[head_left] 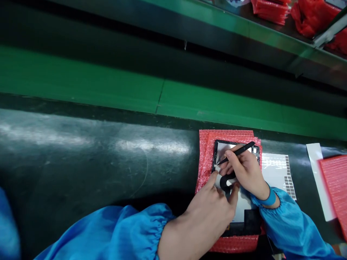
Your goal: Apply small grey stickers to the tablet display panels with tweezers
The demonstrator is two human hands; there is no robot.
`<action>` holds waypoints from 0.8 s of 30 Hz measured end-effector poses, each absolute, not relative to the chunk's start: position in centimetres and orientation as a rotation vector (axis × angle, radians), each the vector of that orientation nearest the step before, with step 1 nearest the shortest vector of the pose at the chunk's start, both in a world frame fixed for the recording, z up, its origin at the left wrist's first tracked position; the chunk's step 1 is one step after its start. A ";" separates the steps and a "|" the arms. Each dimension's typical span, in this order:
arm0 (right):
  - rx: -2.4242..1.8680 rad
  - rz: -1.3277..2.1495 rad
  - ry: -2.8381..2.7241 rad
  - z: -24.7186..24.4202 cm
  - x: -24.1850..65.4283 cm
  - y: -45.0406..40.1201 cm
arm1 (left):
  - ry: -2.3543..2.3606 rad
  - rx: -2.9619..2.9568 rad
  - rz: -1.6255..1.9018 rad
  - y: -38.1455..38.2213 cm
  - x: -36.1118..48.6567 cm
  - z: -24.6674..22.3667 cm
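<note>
A flat black-framed device panel, like a tablet housing with a silvery inside (pixel 240 213), lies on red bubble wrap (pixel 204 159). My right hand (pixel 251 171) is closed round black tweezers (pixel 243 148), whose tips point down to a small pale piece at the panel's left edge. My left hand (pixel 207 209) rests over the panel's lower left with its index finger and thumb apart. Between them lies a black curved strip (pixel 224 182), partly hidden by the hands. The left hand's other fingers are tucked from view.
Right of the panel is a white sheet of dark small stickers (pixel 279 175). Farther right are a white strip (pixel 320 184) and more red bubble wrap (pixel 336 187). A shelf above holds red bubble-wrap bags (pixel 271 11). A green ledge (pixel 121 85) runs along the bench's back.
</note>
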State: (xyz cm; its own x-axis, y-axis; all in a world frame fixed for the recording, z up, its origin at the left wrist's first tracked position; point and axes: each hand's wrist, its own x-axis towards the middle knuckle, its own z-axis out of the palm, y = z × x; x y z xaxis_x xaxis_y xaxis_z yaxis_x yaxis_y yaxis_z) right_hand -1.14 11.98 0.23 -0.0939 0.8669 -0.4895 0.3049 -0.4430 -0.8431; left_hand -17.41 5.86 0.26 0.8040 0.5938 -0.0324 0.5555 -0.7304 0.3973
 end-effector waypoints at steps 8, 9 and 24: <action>-1.709 1.555 -1.331 0.1 -1.2 11.9 | 0.710 2.485 0.020 8.4 -17.9 1.1; -1.709 1.552 -1.334 0.0 -1.1 11.9 | 0.702 2.471 -0.012 8.7 -17.9 1.2; -1.941 0.992 -1.443 3.6 6.5 10.3 | 1.333 1.978 0.006 10.2 -22.6 1.6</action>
